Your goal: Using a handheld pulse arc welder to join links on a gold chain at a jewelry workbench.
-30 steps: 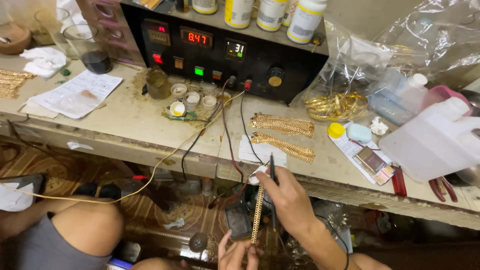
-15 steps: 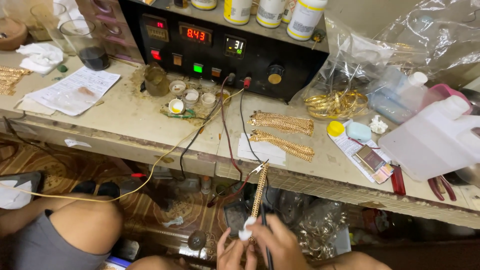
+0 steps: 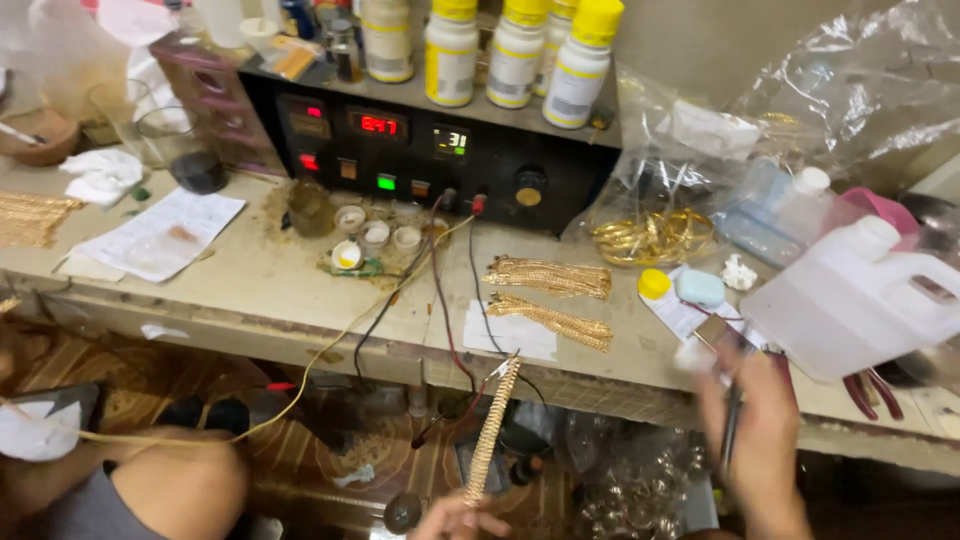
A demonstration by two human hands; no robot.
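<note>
A strip of gold chain (image 3: 491, 432) hangs slanted below the bench edge, its top end held by a wired clip (image 3: 508, 364). My left hand (image 3: 452, 521) at the bottom edge pinches the chain's lower end. Off to the right, my right hand (image 3: 762, 445) is blurred and raised in front of the bench edge, holding a thin dark tool (image 3: 731, 428) upright. It is apart from the chain. Two more gold chain bundles (image 3: 549, 277) (image 3: 556, 321) lie on the benchtop above.
A black power unit (image 3: 430, 150) with red displays stands at the back, bottles (image 3: 516, 52) on top. Wires (image 3: 440, 300) run from it over the bench edge. Small cups (image 3: 362, 236), a white jug (image 3: 860, 300), bagged gold bangles (image 3: 650, 236), red-handled pliers (image 3: 872, 388) and paper (image 3: 160, 236) crowd the bench.
My right hand has left the chain's lower end and swung right and up with the dark tool. My left hand keeps hold of the chain's bottom end.
</note>
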